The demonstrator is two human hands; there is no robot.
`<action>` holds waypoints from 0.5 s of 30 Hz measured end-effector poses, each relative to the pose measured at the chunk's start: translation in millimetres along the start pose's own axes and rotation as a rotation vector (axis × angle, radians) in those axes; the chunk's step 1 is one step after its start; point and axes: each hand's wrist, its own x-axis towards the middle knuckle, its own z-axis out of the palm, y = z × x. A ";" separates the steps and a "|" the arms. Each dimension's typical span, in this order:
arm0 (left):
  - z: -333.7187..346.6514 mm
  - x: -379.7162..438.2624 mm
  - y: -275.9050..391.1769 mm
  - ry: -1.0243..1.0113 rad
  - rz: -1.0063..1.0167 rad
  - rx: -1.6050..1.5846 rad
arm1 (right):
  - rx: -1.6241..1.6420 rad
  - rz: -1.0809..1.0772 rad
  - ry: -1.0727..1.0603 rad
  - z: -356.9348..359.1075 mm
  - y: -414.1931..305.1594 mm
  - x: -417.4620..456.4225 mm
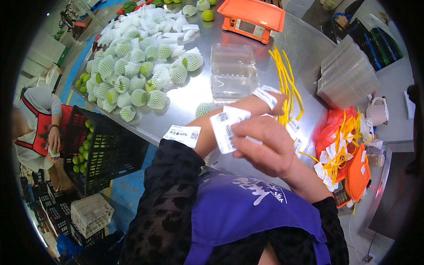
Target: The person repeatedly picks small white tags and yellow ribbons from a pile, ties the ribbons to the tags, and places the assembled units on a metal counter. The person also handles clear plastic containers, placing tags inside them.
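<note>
My right hand (265, 144) pinches a white printed label (228, 129) between thumb and fingers, held over my left forearm. More labels are stuck on that forearm, one near the sleeve (182, 135) and others by the wrist (265, 97). My left hand (278, 102) reaches across the steel table, partly hidden behind labels and my right hand; its fingers do not show clearly. Just beyond the forearm stands an open clear plastic clamshell box (234, 78). A green fruit in a foam net (204, 109) lies beside it. Yellow straps (287, 79) lie right of the box.
Net-wrapped green fruit (132, 73) and loose foam nets (142, 23) cover the table's left. An orange scale (251, 20) stands at the back, stacked clear boxes (347, 73) at right, near a heap of labelled yellow straps (341, 145). A person (41, 126) handles fruit by a black crate (89, 149).
</note>
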 end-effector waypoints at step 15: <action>-18.8 -50.9 -42.0 0.400 -0.087 -1.203 | -0.366 1.122 -0.005 -69.5 61.6 -154.1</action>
